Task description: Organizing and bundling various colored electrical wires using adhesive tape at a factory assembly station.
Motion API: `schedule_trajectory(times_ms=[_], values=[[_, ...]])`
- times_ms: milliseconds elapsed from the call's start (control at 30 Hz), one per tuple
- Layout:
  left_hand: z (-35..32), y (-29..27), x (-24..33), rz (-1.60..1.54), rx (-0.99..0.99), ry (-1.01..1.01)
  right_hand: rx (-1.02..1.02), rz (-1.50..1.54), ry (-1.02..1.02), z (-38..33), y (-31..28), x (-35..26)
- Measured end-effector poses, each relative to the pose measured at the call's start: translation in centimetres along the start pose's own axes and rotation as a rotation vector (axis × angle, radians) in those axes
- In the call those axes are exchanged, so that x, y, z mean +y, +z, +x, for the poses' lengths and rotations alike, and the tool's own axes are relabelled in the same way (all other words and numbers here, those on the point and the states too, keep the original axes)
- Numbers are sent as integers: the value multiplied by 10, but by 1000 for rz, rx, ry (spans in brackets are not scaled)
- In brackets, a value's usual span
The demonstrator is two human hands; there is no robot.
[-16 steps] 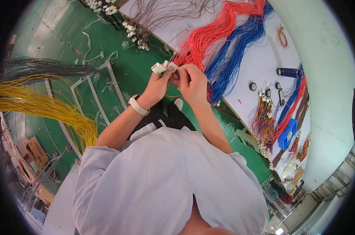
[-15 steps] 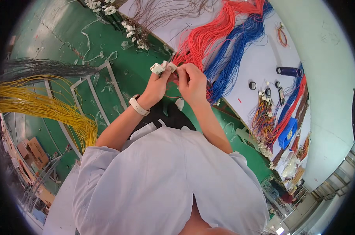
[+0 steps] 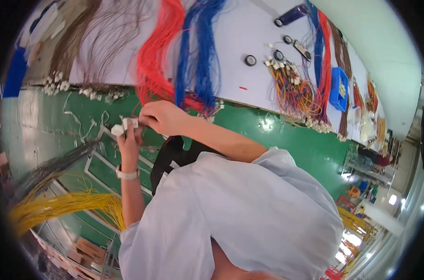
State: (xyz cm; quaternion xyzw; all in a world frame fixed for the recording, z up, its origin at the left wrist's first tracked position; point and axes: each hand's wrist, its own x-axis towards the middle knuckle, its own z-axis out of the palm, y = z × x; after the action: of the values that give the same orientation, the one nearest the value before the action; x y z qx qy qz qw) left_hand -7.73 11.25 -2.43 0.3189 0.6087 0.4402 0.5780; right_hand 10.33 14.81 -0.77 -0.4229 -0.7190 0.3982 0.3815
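Note:
My left hand, with a white watch strap at its wrist, is closed on white plastic connectors. They stick up past its thumb and fingertips, over the green floor. Right beside them, my right hand is closed in a pinch, its fingertips by the connectors' edge. What it pinches is too small to make out. A thin red wire curves down close to those fingers from the red wire bundle, which hangs over the table's edge behind my hands. Next to that lies a blue wire bundle.
The white table carries black tape rolls, a dark bottle, mixed-colour wires and a blue bin. At my left, yellow wires and black wires lie over a metal frame.
The view has turned, so the table now runs across the top and my hands appear further left. My left hand still holds the connectors; my right hand stays beside them.

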Motion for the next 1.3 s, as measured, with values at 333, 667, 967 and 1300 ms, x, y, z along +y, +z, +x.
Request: schedule_trajectory(times_ms=[333, 667, 967, 1300], values=[[-42, 71, -33, -199, 400, -205, 427, -1006, 199, -157, -253, 320], [-39, 149, -41, -567, 249, 72, -36, 1613, 775, -87, -52, 54], [-32, 149, -35, -488, 375, 289, 354, 680, 236, -56, -21, 27], [-24, 101, -32, -385, 384, 354, -6, 386, 166, -49, -22, 4]])
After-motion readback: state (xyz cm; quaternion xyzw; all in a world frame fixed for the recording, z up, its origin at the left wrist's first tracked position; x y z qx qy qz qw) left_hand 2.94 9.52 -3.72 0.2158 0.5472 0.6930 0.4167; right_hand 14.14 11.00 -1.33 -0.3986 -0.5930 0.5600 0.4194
